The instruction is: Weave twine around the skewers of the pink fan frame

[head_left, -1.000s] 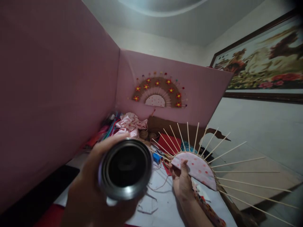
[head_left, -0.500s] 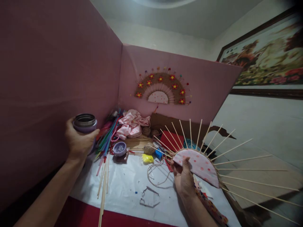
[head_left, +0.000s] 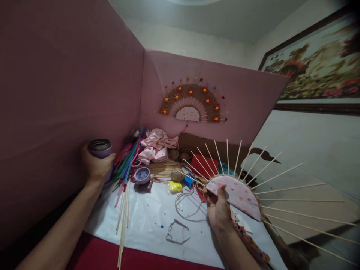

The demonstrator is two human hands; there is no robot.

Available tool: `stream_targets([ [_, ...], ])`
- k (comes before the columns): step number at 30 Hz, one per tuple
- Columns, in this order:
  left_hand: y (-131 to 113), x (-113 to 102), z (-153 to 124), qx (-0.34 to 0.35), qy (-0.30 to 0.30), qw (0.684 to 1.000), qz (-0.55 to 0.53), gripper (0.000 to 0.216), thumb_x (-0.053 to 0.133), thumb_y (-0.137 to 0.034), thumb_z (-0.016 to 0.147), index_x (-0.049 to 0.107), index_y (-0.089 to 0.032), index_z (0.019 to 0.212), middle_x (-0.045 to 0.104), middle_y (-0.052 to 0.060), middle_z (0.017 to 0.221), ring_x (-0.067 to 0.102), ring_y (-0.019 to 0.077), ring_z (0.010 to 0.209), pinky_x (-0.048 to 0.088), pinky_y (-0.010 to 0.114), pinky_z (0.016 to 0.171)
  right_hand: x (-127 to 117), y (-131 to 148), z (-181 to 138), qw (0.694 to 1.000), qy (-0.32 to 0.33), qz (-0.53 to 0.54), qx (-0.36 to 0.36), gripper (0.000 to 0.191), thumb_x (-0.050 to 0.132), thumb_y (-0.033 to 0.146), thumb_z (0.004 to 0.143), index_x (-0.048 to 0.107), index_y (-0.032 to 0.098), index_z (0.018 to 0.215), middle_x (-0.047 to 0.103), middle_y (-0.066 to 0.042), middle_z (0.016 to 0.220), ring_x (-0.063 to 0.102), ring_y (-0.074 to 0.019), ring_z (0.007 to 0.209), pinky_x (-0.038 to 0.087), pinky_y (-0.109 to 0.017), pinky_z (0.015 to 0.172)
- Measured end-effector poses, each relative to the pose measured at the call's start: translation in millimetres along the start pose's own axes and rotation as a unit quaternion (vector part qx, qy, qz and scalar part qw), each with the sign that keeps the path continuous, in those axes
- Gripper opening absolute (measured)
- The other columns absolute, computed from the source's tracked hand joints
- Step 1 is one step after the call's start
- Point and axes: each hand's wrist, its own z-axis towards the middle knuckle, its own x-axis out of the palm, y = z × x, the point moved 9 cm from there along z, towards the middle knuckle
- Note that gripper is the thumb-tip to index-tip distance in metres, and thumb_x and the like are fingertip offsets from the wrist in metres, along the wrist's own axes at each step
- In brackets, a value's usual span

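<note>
My left hand (head_left: 97, 164) is wrapped round a purple thermos bottle (head_left: 100, 151) whose steel mouth is uncovered. The bottle is upright beside the pink wall at the left. In my right hand (head_left: 219, 208) is a half-round fabric-covered piece (head_left: 234, 194), pale pink with darker dots, pinched between thumb and fingers at its left end. Thin wooden sticks (head_left: 277, 189) fan out from its curved edge. A purple cup-shaped lid (head_left: 142, 176) stands on the table between my hands.
Coloured pipe cleaners (head_left: 129, 157), dotted cloth (head_left: 157, 146), a twine ball (head_left: 177, 174) and a yellow packet (head_left: 175, 186) lie at the back. Loose sticks (head_left: 122, 221) overhang the front edge. A finished flower-decorated half-round (head_left: 191, 101) hangs on the pink board.
The bottle in my left hand has come down slightly toward the table. My right hand holds the half-round piece almost still.
</note>
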Motion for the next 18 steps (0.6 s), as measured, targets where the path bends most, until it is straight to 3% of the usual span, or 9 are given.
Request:
stream_targets([
  [9,-6,2,-4,0.028,0.001,0.999,0.021,0.074,0.074,-0.026,0.047,0.045,-0.007,0.112,0.054,0.011,0.106,0.053,0.0250,0.096,0.042,0.039,0.086,2,-1,-3,1.000,0.001,-0.013,-0.003,0.038,0.066,0.048,0.065,0.058,0.017,0.085,0.068,-0.001,0.076,0.060,-0.0092,0.060,0.051,-0.020,0.059],
  [14,-7,0,-6,0.051,0.006,0.998,0.047,0.080,0.076,-0.026,0.047,0.041,-0.005,0.117,0.050,0.019,0.115,0.045,0.0331,0.109,0.034,0.046,0.094,5,2,-4,0.999,0.004,-0.032,-0.007,0.039,0.064,0.050,0.066,0.058,0.017,0.086,0.068,-0.002,0.080,0.060,-0.0108,0.061,0.051,-0.023,0.059],
  [18,-41,-11,-25,0.133,0.016,0.984,0.116,0.085,0.068,-0.028,0.060,0.027,-0.001,0.129,0.037,0.027,0.127,0.033,0.0380,0.119,0.027,0.052,0.097,2,1,-3,1.000,0.000,-0.026,-0.003,0.038,0.065,0.049,0.066,0.059,0.017,0.086,0.068,-0.002,0.079,0.059,-0.0099,0.058,0.050,-0.022,0.057],
])
